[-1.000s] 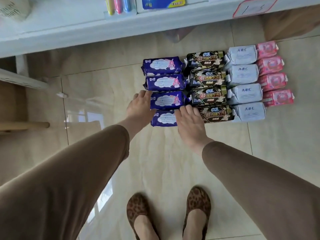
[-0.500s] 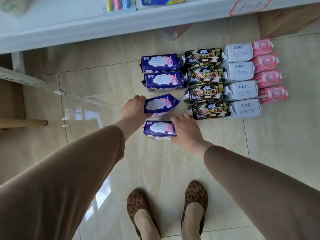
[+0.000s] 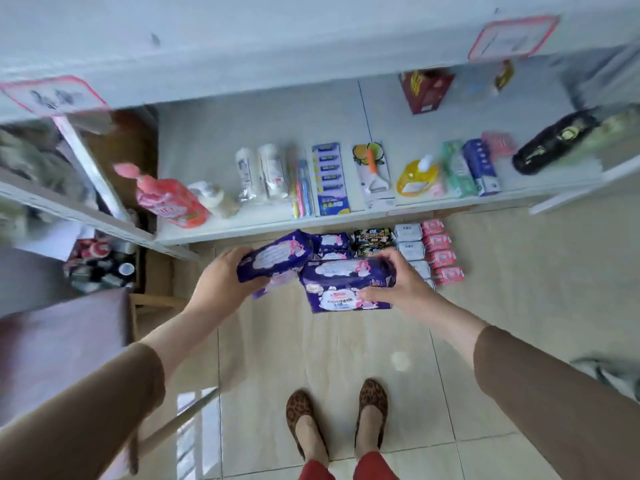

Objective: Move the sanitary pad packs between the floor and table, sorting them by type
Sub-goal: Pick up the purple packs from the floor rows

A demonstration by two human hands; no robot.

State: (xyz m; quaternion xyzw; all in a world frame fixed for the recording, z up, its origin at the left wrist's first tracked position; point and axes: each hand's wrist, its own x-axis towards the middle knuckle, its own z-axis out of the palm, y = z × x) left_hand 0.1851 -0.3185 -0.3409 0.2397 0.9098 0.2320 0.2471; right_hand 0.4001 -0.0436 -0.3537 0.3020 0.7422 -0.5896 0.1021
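My left hand (image 3: 221,282) grips a purple sanitary pad pack (image 3: 273,258), tilted and held in the air. A second purple pack (image 3: 346,284) is lifted in my right hand (image 3: 398,282), fingers over its right end. On the floor beyond them lie two more purple packs (image 3: 332,242), a column of black packs (image 3: 372,237), white ABC packs (image 3: 410,251) and pink packs (image 3: 440,252), partly hidden behind my hands.
A white shelf table (image 3: 242,230) ahead carries a pink bottle (image 3: 169,199), toothbrushes, a razor card, a peeler, a yellow pouch and boxes. A wooden chair (image 3: 152,303) and a bin of jars stand at left. My feet in leopard shoes stand on beige tiles.
Both hands have lifted the two nearest purple packs off the floor and raised them. The view has risen, bringing the shelf table's top into sight.
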